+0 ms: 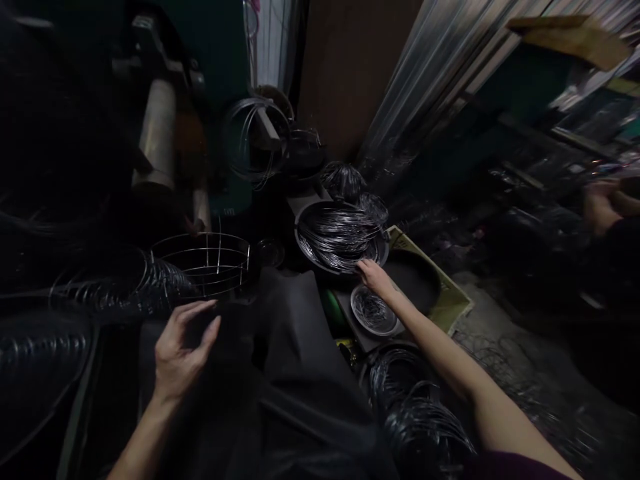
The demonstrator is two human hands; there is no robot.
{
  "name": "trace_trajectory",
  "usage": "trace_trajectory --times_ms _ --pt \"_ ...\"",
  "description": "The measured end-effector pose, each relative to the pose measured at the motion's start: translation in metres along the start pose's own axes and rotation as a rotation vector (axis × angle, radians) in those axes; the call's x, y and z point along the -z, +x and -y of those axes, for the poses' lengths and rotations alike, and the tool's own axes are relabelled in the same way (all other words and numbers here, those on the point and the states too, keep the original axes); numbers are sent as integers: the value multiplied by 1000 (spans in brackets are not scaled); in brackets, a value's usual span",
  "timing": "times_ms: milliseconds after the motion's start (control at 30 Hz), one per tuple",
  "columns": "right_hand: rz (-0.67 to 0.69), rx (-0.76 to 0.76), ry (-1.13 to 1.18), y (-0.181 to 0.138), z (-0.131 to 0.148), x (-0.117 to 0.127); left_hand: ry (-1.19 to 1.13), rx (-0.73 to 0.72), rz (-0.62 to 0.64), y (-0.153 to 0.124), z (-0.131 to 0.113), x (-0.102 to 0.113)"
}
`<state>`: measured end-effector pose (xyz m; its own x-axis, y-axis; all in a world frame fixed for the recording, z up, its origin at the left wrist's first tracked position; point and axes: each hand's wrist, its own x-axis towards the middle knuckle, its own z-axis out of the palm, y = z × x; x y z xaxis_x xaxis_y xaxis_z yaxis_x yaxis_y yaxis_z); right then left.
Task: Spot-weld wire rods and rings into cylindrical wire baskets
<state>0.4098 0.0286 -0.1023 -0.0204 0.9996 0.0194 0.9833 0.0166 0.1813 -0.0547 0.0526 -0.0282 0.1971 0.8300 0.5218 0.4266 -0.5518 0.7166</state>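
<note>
My left hand (186, 350) is raised over dark cloth, thumb and fingers apart with nothing between them. Just beyond it stands a round wire frame (207, 295) of thin rings joined by upright wires. My right hand (373, 275) reaches out to the near rim of a round basin (301, 241), its fingers drawn together. Curved metal wires (340, 230) fill that basin in a heap. What the right fingertips hold, if anything, is too small to make out. Below that hand sits a small bowl (376, 330) of short wire pieces.
Bundled wire rings (415, 407) lie at the lower right. At left are stacked wire rings (160, 277) and a machine with a pale cylinder (157, 127). A yellowish crate (463, 303) stands right of the bowls. Another person's hand (600, 203) shows at far right.
</note>
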Motion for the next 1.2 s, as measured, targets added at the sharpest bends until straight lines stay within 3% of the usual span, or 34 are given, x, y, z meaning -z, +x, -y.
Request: trace_trajectory --times_ms 167,333,467,533,633,733,800,900,967,1100,1200 --pt "-24 67 -21 -3 12 12 -51 -21 92 -9 -13 -17" --pt "-48 42 75 -15 54 38 -181 74 278 -18 -30 -35" --pt "-210 -64 594 -17 90 97 -306 241 601 -21 -59 -69" --pt "-265 -156 974 -11 104 132 -351 242 682 -18 -81 -92" --pt "-217 -298 1583 8 121 173 -367 162 673 0 -109 -122" --pt "-208 -271 1892 31 139 191 -414 282 519 25 -120 -129" --pt "-293 -228 1822 38 149 192 -467 349 405 42 -119 -120" --pt "-424 -272 1457 32 165 177 -563 406 275 63 -108 -103" --pt "-334 -248 1310 20 177 159 -696 499 200 77 -98 -99" --pt "55 -107 1413 3 205 131 -1012 642 206 95 -81 -98" --pt "109 -105 1459 13 215 130 -872 559 270 88 -67 -70"
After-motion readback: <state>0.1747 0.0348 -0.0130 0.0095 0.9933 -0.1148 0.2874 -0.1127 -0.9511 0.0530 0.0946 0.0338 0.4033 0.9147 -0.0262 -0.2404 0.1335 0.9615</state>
